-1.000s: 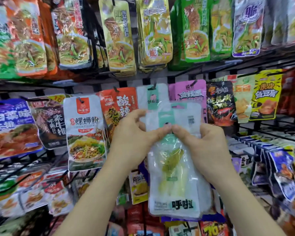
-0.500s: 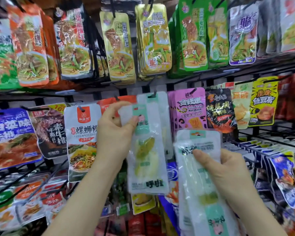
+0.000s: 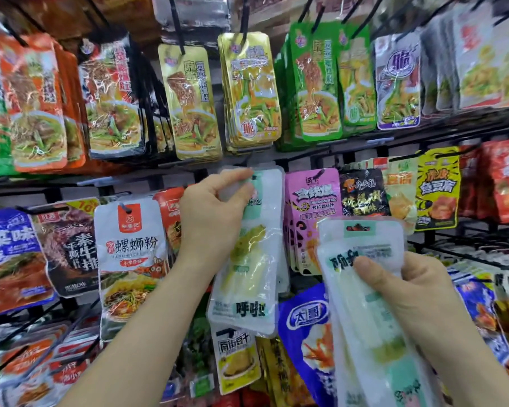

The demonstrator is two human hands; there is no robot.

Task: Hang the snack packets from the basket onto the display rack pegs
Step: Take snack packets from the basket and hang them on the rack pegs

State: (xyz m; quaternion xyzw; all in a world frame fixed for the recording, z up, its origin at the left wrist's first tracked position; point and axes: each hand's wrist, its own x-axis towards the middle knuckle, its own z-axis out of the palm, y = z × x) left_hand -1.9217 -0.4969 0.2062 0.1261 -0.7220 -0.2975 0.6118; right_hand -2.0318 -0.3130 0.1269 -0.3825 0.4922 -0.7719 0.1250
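My left hand (image 3: 215,212) pinches the top of a clear white-and-mint snack packet (image 3: 247,277) and holds it upright against the middle row of the display rack (image 3: 365,142), at the peg where matching packets (image 3: 272,189) hang. The peg's tip is hidden behind my fingers. My right hand (image 3: 409,292) grips a small stack of the same clear packets (image 3: 365,304), turned upside down, lower right and in front of the rack. The basket is out of view.
Pegs full of hanging packets surround the spot: a white noodle packet (image 3: 130,259) on the left, a pink packet (image 3: 312,218) right beside it, and yellow (image 3: 250,92) and green (image 3: 315,80) packets in the row above. Blue packets (image 3: 303,333) hang below.
My left hand lifted its single packet up and to the right, up to the peg with the matching packets. My right hand moved its stack slightly upward.
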